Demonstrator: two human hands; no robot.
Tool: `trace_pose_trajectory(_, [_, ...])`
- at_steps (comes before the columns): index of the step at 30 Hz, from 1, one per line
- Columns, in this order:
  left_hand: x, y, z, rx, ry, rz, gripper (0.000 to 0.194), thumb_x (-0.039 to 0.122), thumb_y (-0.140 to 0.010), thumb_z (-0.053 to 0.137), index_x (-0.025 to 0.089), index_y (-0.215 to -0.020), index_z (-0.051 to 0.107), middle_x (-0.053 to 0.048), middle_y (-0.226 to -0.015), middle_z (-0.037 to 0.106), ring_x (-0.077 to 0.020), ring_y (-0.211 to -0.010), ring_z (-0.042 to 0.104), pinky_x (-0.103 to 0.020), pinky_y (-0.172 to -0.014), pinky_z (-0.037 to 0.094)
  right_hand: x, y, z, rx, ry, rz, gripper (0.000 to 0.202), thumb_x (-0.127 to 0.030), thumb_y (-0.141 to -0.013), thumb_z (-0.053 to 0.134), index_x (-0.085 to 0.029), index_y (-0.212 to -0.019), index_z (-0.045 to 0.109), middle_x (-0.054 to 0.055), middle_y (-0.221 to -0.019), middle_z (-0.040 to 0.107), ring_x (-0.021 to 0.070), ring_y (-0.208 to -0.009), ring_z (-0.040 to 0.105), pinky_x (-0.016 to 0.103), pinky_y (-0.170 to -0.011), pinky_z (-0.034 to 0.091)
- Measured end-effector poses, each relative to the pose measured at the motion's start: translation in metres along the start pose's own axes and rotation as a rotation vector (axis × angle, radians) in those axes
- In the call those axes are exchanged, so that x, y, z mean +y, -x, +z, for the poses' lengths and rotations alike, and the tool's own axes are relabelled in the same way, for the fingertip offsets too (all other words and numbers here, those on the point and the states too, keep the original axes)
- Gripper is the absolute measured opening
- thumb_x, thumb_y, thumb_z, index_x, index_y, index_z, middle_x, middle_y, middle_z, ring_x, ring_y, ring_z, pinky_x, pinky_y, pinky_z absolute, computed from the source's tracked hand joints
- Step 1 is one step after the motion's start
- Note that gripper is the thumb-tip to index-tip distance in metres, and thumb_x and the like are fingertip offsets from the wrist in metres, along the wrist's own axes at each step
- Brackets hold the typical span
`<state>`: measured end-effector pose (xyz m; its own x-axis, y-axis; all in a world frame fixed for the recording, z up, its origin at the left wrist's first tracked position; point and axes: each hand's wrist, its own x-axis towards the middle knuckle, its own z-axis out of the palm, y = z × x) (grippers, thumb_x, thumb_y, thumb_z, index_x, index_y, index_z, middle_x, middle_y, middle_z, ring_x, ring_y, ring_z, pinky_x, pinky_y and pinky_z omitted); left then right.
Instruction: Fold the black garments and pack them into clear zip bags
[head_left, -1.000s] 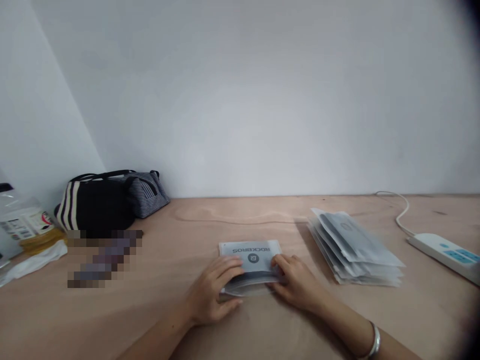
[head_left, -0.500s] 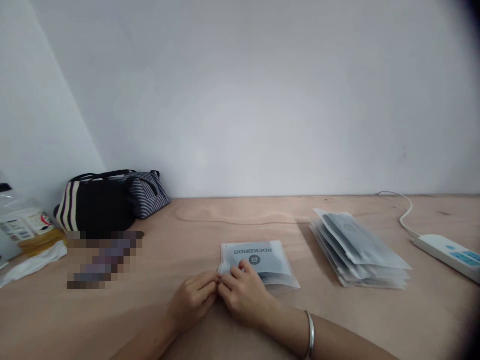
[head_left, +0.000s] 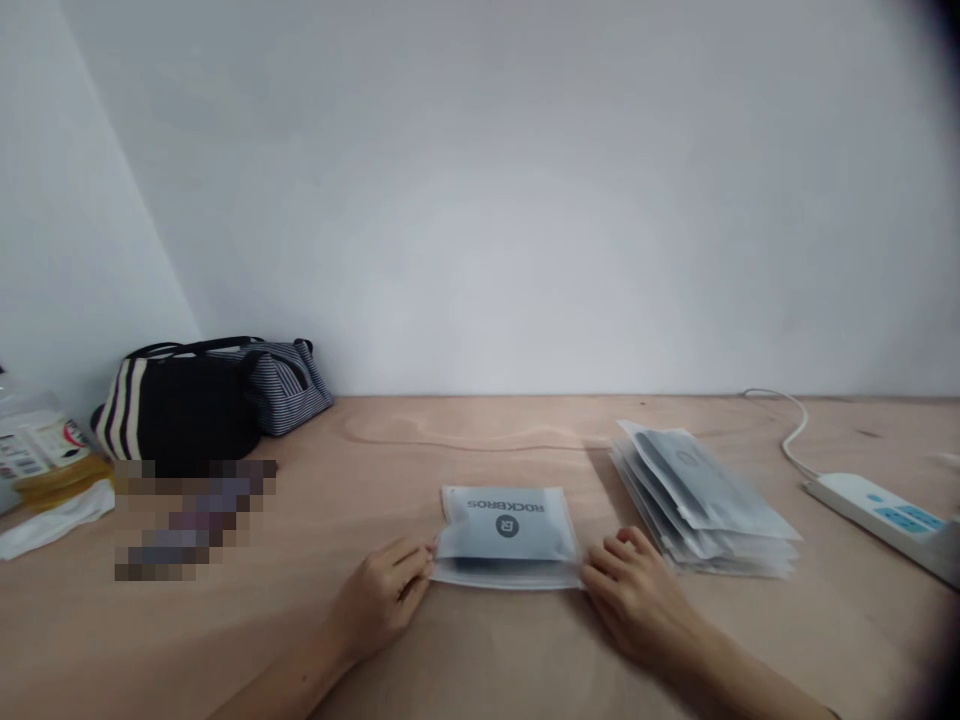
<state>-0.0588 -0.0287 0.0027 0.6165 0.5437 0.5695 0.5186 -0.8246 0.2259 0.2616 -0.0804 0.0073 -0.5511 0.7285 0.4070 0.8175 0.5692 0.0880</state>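
A translucent zip bag (head_left: 508, 540) printed ROCKBROS lies on the table in front of me, its lettering upside down and a dark item inside. At its near left corner, my left hand (head_left: 390, 590) pinches the bag's edge. My right hand (head_left: 634, 590) is closed at the near right corner, with its fingertips on the edge there. The bag's near edge runs fairly straight between both hands. Beyond my right hand sits a stack of similar translucent bags (head_left: 701, 500).
On the wooden table (head_left: 465, 430), a black bag with a striped pouch (head_left: 289, 390) stands at the back left. A labelled package (head_left: 45, 460) and white tissue (head_left: 60, 520) are far left, beside a pixelated patch. A white power strip (head_left: 885, 510) with its cable lies right.
My right hand has slid right along the bag's near edge, from beside my left hand to the right corner. That edge now looks straighter and flatter. The view has shifted slightly.
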Motion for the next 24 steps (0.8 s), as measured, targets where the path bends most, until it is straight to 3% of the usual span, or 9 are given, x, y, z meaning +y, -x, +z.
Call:
trace_pose_trajectory(2, [0.008,-0.006,-0.008,-0.056,0.017,-0.041,0.013,0.015,-0.074,0.046,0.019,-0.083,0.053,-0.006,-0.090,0.060,-0.0199,-0.089,0.057,-0.032,-0.074,0.049,-0.001,-0.006,-0.014,-0.044,-0.075,0.010,0.009,-0.023,-0.076,0.049,-0.021,-0.077,0.057,0.004,-0.077,0.057,0.0188,-0.075,0.049,0.036,-0.072,0.032])
trace_pose_trajectory(6, [0.022,-0.030,-0.009,-0.151,-0.059,0.010,0.045,0.020,-0.074,0.049,0.018,-0.119,0.043,-0.010,-0.124,0.047,-0.0259,-0.114,0.041,-0.044,-0.094,0.035,-0.009,-0.038,-0.022,-0.086,-0.229,-0.048,0.036,-0.036,-0.080,0.047,-0.022,-0.114,0.049,0.007,-0.106,0.056,0.0206,-0.098,0.048,0.038,-0.087,0.032])
trace_pose_trajectory(10, [0.016,-0.050,0.022,-0.248,-0.160,0.001,0.051,0.032,-0.088,0.037,0.015,-0.134,0.024,-0.011,-0.138,0.030,-0.0236,-0.128,0.022,-0.045,-0.103,0.021,-0.014,-0.070,-0.001,-0.159,-0.257,-0.073,0.061,-0.048,-0.086,0.032,-0.015,-0.136,0.020,0.012,-0.138,0.030,0.0236,-0.126,0.024,0.044,-0.102,0.017])
trace_pose_trajectory(13, [0.003,-0.051,0.045,-0.310,-0.138,-0.036,0.052,0.037,-0.091,0.031,0.011,-0.135,0.020,-0.014,-0.140,0.023,-0.0234,-0.129,0.017,-0.043,-0.103,0.022,-0.013,-0.079,0.018,-0.266,-0.295,-0.079,0.068,-0.054,-0.085,0.026,-0.014,-0.138,0.010,0.013,-0.141,0.019,0.0232,-0.130,0.013,0.046,-0.104,0.007])
trace_pose_trajectory(16, [-0.006,-0.046,0.054,-0.342,-0.075,-0.060,0.052,0.037,-0.092,0.028,0.010,-0.135,0.020,-0.015,-0.140,0.022,-0.0227,-0.128,0.017,-0.042,-0.102,0.025,-0.009,-0.079,0.028,-0.334,-0.344,-0.092,0.073,-0.058,-0.083,0.028,-0.014,-0.138,0.005,0.013,-0.142,0.015,0.0228,-0.130,0.009,0.046,-0.105,0.002])
trace_pose_trajectory(21, [-0.007,-0.044,0.050,-0.273,0.186,-0.188,0.049,0.040,-0.091,0.032,0.013,-0.132,0.031,-0.013,-0.138,0.027,-0.0225,-0.127,0.022,-0.045,-0.103,0.024,-0.005,-0.079,0.027,-0.383,-0.391,-0.117,0.093,-0.066,-0.073,0.040,-0.013,-0.137,-0.001,0.016,-0.142,0.010,0.0270,-0.130,0.008,0.048,-0.104,0.003])
trace_pose_trajectory(24, [-0.014,-0.044,0.049,-0.020,0.593,-0.409,0.041,0.042,-0.090,0.033,0.018,-0.119,0.049,-0.008,-0.127,0.046,-0.0209,-0.119,0.039,-0.044,-0.100,0.030,-0.013,-0.079,0.022,-0.372,-0.315,-0.123,0.088,-0.061,-0.074,0.044,-0.016,-0.138,0.005,0.017,-0.141,0.015,0.0327,-0.128,0.015,0.053,-0.100,0.014])
